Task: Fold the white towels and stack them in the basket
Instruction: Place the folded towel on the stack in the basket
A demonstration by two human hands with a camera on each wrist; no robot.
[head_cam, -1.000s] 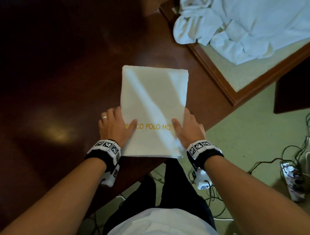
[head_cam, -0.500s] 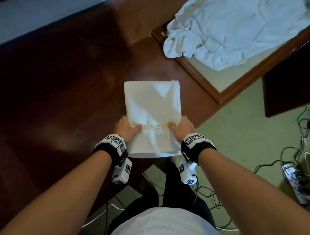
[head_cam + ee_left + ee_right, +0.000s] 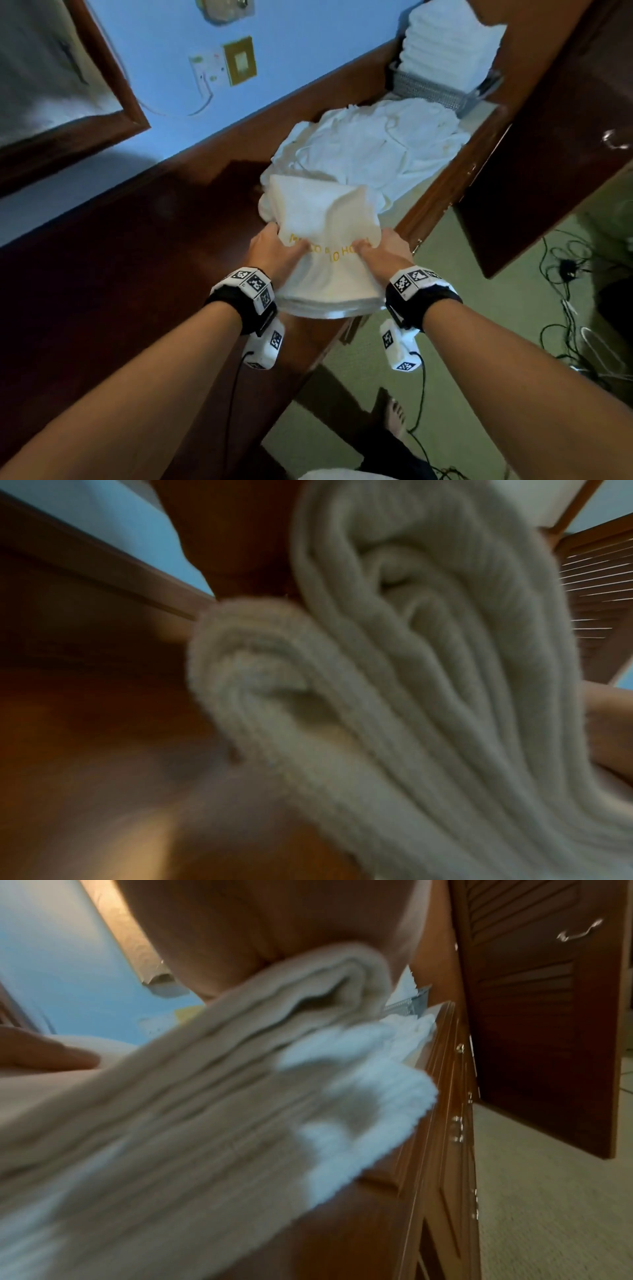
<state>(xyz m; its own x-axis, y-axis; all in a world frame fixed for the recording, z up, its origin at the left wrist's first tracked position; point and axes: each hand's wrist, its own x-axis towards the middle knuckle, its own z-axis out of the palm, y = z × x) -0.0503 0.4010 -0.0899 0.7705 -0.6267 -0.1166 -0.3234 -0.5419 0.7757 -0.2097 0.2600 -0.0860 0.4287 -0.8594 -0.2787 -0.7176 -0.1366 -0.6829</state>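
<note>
A folded white towel [image 3: 322, 236] with gold lettering hangs in the air above the dark wooden table [image 3: 120, 291], sagging in the middle. My left hand [image 3: 274, 250] grips its left edge and my right hand [image 3: 380, 251] grips its right edge, thumbs on top. Both wrist views show the towel's layered folds [image 3: 394, 669] [image 3: 205, 1096] close up and blurred. Beyond it lies a heap of unfolded white towels [image 3: 373, 150]. At the far right stands a grey basket [image 3: 428, 90] holding a stack of folded towels [image 3: 448, 48].
A blue wall [image 3: 171, 85] with a socket plate [image 3: 222, 68] runs behind the table. A framed mirror [image 3: 61, 78] is at the upper left. A dark louvred door [image 3: 555, 171] stands right of the table. Cables [image 3: 582, 308] lie on the green carpet.
Both hands closed on the folded towel and lifted it off the table, carrying it forward toward the heap. My head has turned up, bringing the wall and basket into view.
</note>
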